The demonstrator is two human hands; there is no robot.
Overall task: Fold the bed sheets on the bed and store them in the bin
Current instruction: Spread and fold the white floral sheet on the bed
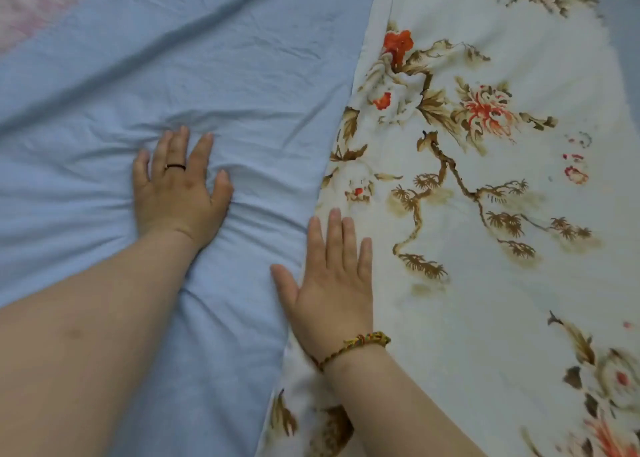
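Note:
A white sheet printed with orange flowers and brown branches [485,186] lies spread over the right half of the view. Beneath and to its left stretches a wrinkled light blue sheet [214,61]. My left hand [180,190], with a dark ring, presses flat on the blue sheet, and creases bunch around it. My right hand [334,283], with a braided bracelet at the wrist, lies flat with straight fingers on the left edge of the floral sheet. No bin is in view.
A pink patterned fabric [38,3] shows at the top left corner. A strip of blue cloth [623,41] appears past the floral sheet at the right edge.

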